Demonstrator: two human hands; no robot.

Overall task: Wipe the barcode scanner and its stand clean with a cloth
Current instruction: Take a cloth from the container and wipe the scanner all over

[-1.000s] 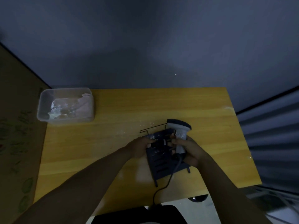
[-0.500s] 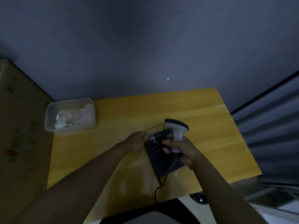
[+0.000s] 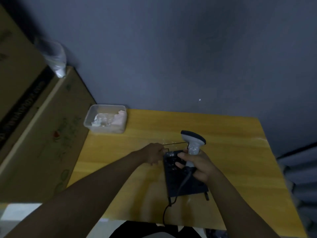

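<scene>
A grey barcode scanner (image 3: pixel 193 141) with a dark head stands upright over a dark slotted stand (image 3: pixel 181 181) on the yellow wooden table (image 3: pixel 231 152). My right hand (image 3: pixel 199 164) is wrapped around the scanner's handle. My left hand (image 3: pixel 153 154) grips the stand's top left corner by its thin wire frame. The scanner's black cable (image 3: pixel 169 205) runs down off the table's front edge. White specks dot the scanner's handle and the stand's top. A pale cloth (image 3: pixel 109 118) lies in a clear plastic tub (image 3: pixel 105 129) at the table's back left corner.
Large cardboard boxes (image 3: pixel 39 134) stand against the table's left side, with a white plastic bag (image 3: pixel 55 57) on top. A grey wall rises right behind the table. Grey shutter slats (image 3: pixel 301 172) are at the right. White crumbs lie on the table behind the stand.
The view swung left and tilted up, bringing the boxes in. My right hand has raised the scanner more upright over the stand; my left hand still holds the stand's corner.
</scene>
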